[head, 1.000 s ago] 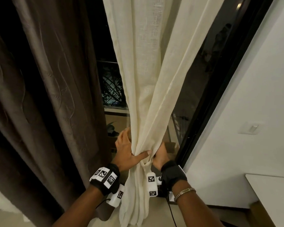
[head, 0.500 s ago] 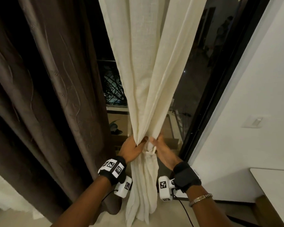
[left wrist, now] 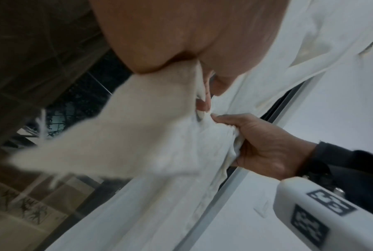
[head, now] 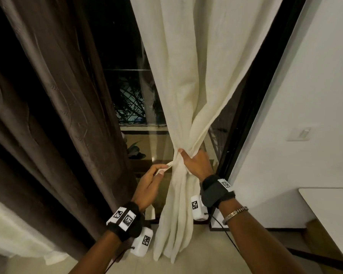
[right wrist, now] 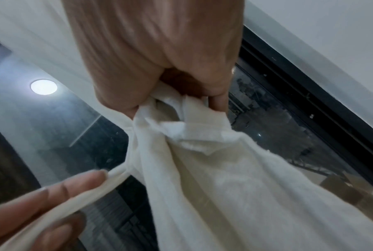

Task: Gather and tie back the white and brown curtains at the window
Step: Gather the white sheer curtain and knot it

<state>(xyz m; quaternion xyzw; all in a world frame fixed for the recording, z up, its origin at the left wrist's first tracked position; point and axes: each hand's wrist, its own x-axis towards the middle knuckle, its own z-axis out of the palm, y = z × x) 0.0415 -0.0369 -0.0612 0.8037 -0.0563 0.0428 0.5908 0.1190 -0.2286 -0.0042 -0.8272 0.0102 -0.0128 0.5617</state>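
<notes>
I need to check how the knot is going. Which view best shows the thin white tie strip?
The right wrist view: the thin white tie strip runs in focus from the left hand to the gathered white curtain. The head view shows it small; the left wrist view shows it blurred.

The room is lit warmly from indoors while the window glass (head: 127, 56) stays black (night outside); the white curtain (head: 186, 76) glows cream, and the brown curtain (head: 48, 115) sinks into deep shadow at the left; the head view bends straight lines toward its edges; both wrist views look cooler and softer; a round ceiling light (right wrist: 43, 87) reflects in the glass; the tie strip (left wrist: 116, 135) smears with motion blur; the nearest fingers (right wrist: 41, 200) lie out of focus.
</notes>
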